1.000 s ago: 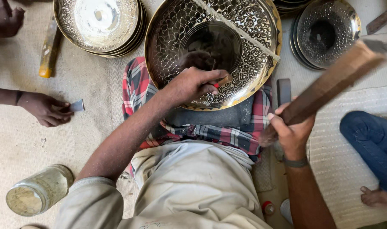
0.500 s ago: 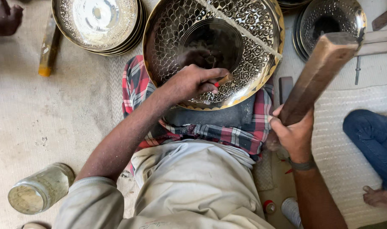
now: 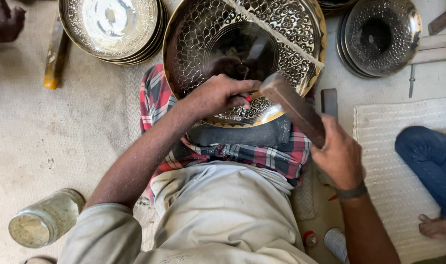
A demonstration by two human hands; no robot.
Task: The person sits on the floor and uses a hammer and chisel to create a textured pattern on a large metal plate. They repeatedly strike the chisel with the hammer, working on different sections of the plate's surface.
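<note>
A large brass bowl point(image 3: 291, 29) with a fish-scale pattern leans on a dark pad point(image 3: 242, 134) over a red checked cloth point(image 3: 157, 98). My left hand point(image 3: 218, 95) rests on the bowl's near rim, fingers closed around a small punch with a red mark. My right hand point(image 3: 338, 154) grips a wooden mallet point(image 3: 291, 105). The mallet's head is down at the punch, right beside my left hand. A pale cord point(image 3: 276, 34) runs across the bowl.
Stacked patterned bowls point(image 3: 110, 24) stand at the back left, more stacked bowls point(image 3: 379, 36) at the back right. A glass jar point(image 3: 44, 220) lies near left. Another person's leg in blue trousers point(image 3: 428, 161) rests on a woven mat point(image 3: 399, 195) at right. A wooden stick point(image 3: 54, 54) lies far left.
My right hand has swung the mallet down from high at the right onto the punch. Another person's hand at the left edge has gone out of view.
</note>
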